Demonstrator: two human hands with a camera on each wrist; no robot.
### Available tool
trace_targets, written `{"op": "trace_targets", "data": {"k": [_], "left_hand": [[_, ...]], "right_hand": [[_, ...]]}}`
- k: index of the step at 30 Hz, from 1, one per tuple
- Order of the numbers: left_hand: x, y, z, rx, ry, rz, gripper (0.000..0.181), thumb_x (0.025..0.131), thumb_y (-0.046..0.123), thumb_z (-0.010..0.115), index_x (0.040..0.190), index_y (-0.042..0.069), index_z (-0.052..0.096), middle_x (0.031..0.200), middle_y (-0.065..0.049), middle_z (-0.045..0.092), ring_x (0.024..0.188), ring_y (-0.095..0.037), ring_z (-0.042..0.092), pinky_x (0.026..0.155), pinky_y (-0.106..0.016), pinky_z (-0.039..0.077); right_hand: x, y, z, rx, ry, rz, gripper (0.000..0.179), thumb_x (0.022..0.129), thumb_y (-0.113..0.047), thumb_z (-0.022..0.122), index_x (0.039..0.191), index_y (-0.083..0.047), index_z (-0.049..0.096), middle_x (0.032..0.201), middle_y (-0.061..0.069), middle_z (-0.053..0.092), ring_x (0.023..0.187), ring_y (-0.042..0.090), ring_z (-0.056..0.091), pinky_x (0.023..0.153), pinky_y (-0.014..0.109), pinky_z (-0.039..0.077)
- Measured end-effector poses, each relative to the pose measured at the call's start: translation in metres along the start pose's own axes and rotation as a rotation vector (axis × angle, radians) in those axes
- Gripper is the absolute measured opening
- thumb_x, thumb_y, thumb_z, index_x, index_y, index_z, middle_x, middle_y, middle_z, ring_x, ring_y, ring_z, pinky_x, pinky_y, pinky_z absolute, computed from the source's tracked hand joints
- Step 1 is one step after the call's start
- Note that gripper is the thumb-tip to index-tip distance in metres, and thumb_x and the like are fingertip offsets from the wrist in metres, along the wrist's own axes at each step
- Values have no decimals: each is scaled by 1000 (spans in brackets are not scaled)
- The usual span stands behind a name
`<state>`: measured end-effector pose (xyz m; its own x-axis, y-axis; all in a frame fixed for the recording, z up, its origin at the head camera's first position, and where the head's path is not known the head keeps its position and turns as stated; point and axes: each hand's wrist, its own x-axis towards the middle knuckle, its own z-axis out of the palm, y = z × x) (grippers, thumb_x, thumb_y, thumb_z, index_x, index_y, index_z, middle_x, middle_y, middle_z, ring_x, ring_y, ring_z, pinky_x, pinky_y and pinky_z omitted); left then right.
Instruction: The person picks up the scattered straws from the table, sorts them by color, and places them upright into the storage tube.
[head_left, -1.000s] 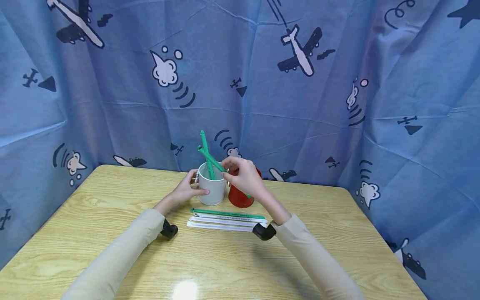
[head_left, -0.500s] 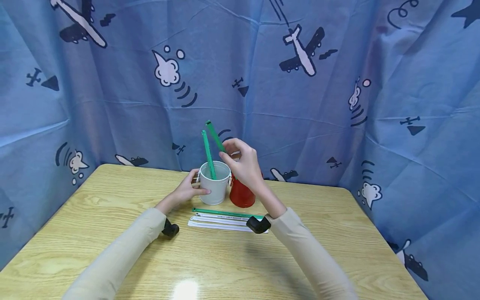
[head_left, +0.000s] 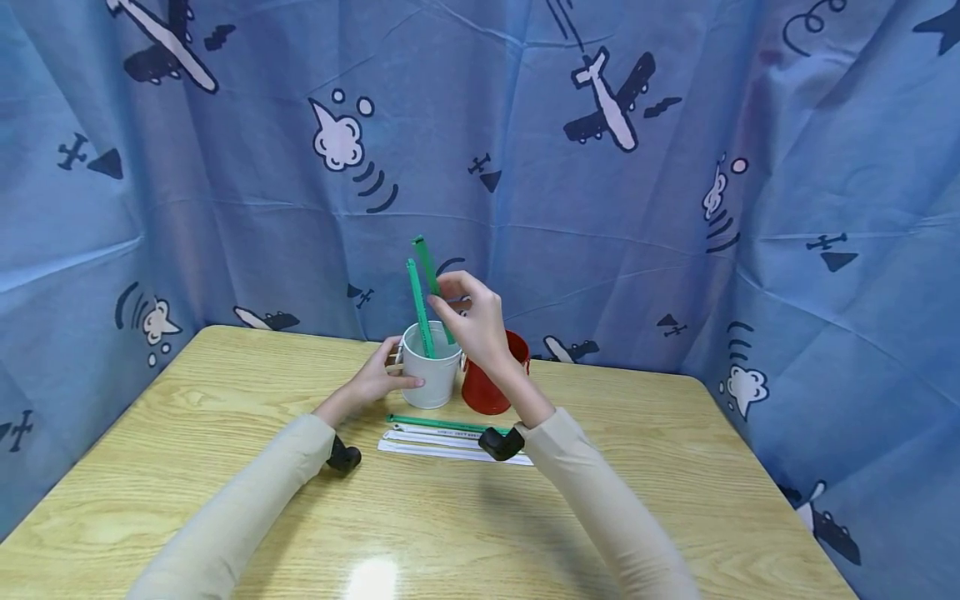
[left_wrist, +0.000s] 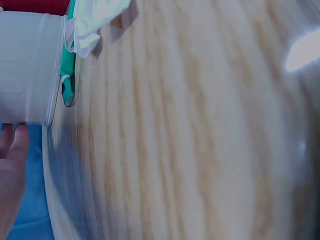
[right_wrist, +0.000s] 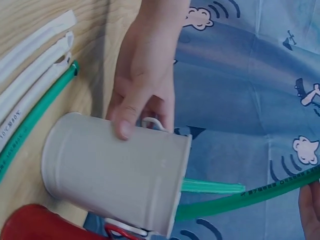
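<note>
My left hand [head_left: 375, 375] holds the small white bucket [head_left: 429, 383] by its left side, thumb in front near the side handle. In the right wrist view the left thumb lies on the bucket wall [right_wrist: 115, 170]. My right hand [head_left: 476, 321] pinches a green-wrapped straw [head_left: 424, 260] above the bucket; the straw's lower end is inside the rim. Another green-wrapped straw [head_left: 418, 300] leans in the same bucket. In the left wrist view only some fingers of the left hand [left_wrist: 12, 165] show, against the bucket's side.
A red bucket [head_left: 483, 393] stands right beside the white one, partly behind the right arm. In front, one green-wrapped straw [head_left: 435, 424] and several white-wrapped straws [head_left: 427, 451] lie side by side on the wooden table [head_left: 420, 517]. A blue patterned curtain [head_left: 420, 167] hangs behind.
My right hand has lifted the green straw up and away from the red bucket, turned it more upright, and lowered its end into the white bucket. The left hand keeps its hold.
</note>
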<state>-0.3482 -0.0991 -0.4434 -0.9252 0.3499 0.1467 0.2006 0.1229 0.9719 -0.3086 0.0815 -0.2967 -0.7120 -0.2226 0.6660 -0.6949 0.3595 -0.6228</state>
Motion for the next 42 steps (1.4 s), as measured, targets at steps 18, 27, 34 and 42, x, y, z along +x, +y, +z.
{"op": "trace_targets", "data": {"k": [18,27,34,42], "left_hand": [[0,1,1,25,-2,5,78,84,4,71,146,6,24,146,-23,33,137,-43,34,115,-52,33],[-1,1,1,8,-1,21,77,84,3,71,145,4,25,146,-24,34,137,-44,35,114,-53,34],[0,2,1,-6,2,18,77,83,2,72,145,4,25,145,-24,34,136,-43,35,114,-51,35],[0,0,1,1,-13,9,76,85,4,71,145,5,24,146,-23,32,136,-43,35,113,-52,35]], "right_hand": [[-8,34,25,-47,-74,118,22,88,-13,70,108,-6,65,93,11,70,85,20,65,75,28,61],[-13,43,33,-97,-102,170,26,87,-13,70,111,-6,64,96,12,70,86,22,66,79,29,60],[-14,49,38,-127,-130,210,28,88,-14,69,114,-7,63,98,12,70,87,24,67,79,32,60],[-21,54,44,-164,-177,179,30,86,-10,70,115,-5,62,98,13,70,87,25,68,80,33,60]]}}
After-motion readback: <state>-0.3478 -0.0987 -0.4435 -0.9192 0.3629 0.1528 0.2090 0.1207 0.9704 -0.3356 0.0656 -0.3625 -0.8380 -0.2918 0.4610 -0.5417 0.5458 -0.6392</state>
